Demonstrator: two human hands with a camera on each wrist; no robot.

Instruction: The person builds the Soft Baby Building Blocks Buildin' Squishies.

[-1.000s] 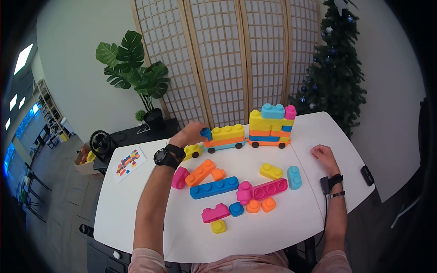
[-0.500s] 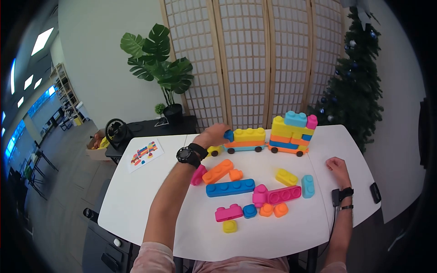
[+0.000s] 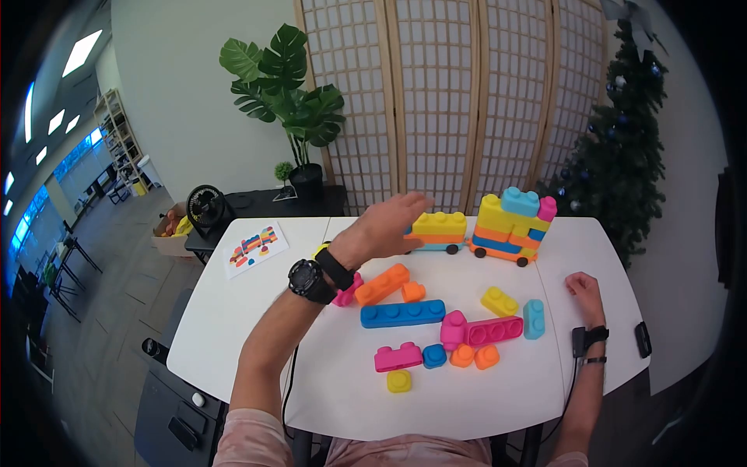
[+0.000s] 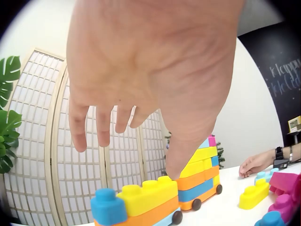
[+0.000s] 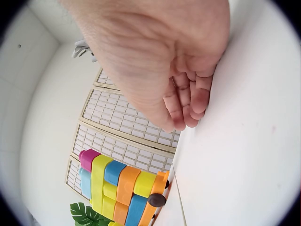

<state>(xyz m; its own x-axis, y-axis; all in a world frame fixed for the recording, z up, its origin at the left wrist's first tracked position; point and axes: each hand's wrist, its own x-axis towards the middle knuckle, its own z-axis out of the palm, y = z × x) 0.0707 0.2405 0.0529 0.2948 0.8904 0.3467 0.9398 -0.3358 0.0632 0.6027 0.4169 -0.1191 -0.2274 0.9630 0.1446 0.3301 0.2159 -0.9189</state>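
Observation:
My left hand [image 3: 385, 226] hovers over the middle car of a toy block train, its fingers spread straight and holding nothing. Below it in the left wrist view, a small blue block [image 4: 108, 207] sits at the car's left end, beside a long yellow block [image 4: 149, 194]. Both stand on an orange layer [image 4: 155, 213] over a light-blue wheeled base. Coupled to the right is a tall wheeled stack [image 3: 510, 229] of yellow, orange and blue blocks, topped by light-blue and pink ones. My right hand [image 3: 585, 296] rests on the table at the right, fingers loosely curled and holding nothing.
Loose blocks lie across the table's middle: a long blue block [image 3: 402, 314], an orange one [image 3: 382, 284], a pink one [image 3: 495, 331], a yellow one [image 3: 499, 300] and several small ones. A picture card [image 3: 256, 247] lies at left, a black object [image 3: 643, 340] at the right edge.
My left hand has let go of the small blue block, which now sits on the middle car, and has lifted with its fingers opened. The head view has turned left. My right hand stays put.

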